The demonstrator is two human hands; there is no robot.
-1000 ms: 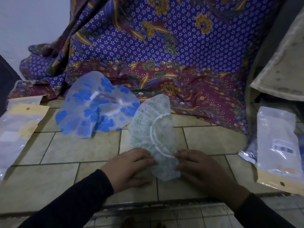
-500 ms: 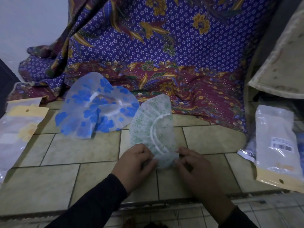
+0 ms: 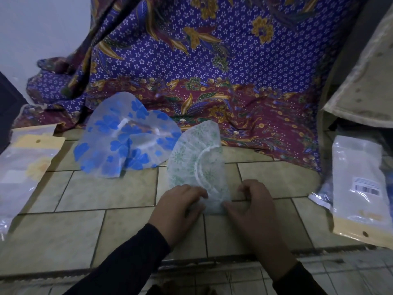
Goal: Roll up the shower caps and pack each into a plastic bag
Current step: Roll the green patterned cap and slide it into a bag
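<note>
A green-patterned shower cap point(image 3: 196, 161), folded in half, lies on the tiled floor with its near end curled into a small roll. My left hand point(image 3: 178, 206) and my right hand point(image 3: 252, 204) both pinch that rolled near end between fingers and thumbs. A blue-flowered shower cap point(image 3: 125, 141) lies spread out to the back left, apart from both hands. A plastic bag with a yellow header point(image 3: 25, 167) lies flat at the far left.
A purple and maroon patterned cloth point(image 3: 212, 77) hangs down at the back and rests on the tiles. Packed plastic bags point(image 3: 359, 188) lie at the right edge. A step edge point(image 3: 191, 262) runs across the floor just in front of me.
My hands went from lying flat on the green cap's near end to curling around it. The near end has rolled up a little away from me.
</note>
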